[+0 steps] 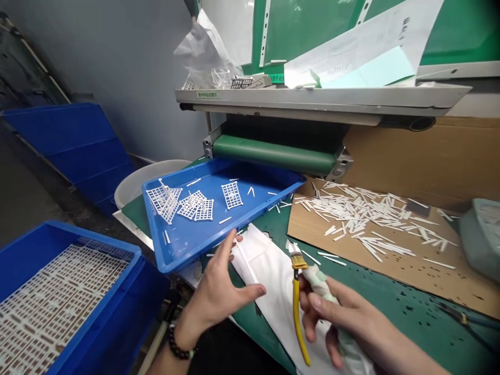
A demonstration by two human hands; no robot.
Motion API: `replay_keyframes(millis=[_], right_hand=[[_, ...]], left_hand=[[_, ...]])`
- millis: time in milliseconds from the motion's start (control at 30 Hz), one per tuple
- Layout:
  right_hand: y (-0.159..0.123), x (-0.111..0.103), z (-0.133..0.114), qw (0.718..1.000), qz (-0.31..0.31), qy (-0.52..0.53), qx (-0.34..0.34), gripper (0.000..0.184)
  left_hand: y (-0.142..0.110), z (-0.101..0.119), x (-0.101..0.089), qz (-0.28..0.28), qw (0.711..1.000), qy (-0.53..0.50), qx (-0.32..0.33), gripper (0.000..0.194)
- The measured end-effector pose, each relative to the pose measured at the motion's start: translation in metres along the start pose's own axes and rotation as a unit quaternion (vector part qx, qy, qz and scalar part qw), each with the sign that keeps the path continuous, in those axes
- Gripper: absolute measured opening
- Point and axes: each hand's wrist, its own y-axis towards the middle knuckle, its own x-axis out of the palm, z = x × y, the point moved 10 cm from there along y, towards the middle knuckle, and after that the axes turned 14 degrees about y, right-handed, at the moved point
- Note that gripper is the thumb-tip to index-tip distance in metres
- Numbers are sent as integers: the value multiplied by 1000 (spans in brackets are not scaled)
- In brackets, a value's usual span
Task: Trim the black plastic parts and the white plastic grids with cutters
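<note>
My right hand is wrapped round a pair of cutting pliers. One handle is bare yellow; the other is wrapped in pale green and white material. The jaws point away from me, over the green tabletop. My left hand is open, thumb and fingers spread apart, near the front edge of the blue tray. Beneath both hands lies a white cloth. A thin white strip beside my left fingers may be a stick or a fold; I cannot tell. Several white plastic grids lie in the tray, some overlapping.
Many white sticks are scattered over cardboard at the right. A blue crate with stacked white grids stands at lower left. Behind the tray is a green roller under a shelf. Another tool lies at far right.
</note>
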Motion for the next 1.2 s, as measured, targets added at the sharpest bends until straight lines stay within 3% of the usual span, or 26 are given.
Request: replay_keyframes(millis=[67, 167, 233, 367, 433, 567, 933, 1200], right_hand=[[-1, 0, -13, 998, -16, -53, -12, 37], [0, -4, -19, 991, -14, -135, -7, 31], [3, -8, -16, 969, -2, -246, 2, 26], [9, -7, -13, 870, 3, -493, 13, 14], [12, 2, -15, 833, -18, -553, 17, 11], [18, 19, -18, 797, -45, -601, 42, 12], [32, 33, -17, 748, -49, -657, 83, 9], [46, 31, -13, 770, -40, -635, 51, 4]], left_hand=[[-10, -6, 34, 3, 1000, -3, -12, 103], [-14, -15, 57, 10, 1000, 0, -11, 99], [-13, -18, 61, 9, 1000, 6, -2, 97], [-12, -18, 61, 11, 1000, 11, 8, 96], [-12, -18, 61, 12, 1000, 14, 8, 98], [-11, -18, 65, -3, 1000, 20, 3, 100], [-11, -19, 65, -9, 1000, 26, 12, 104], [-10, -16, 63, 2, 997, 65, 35, 105]])
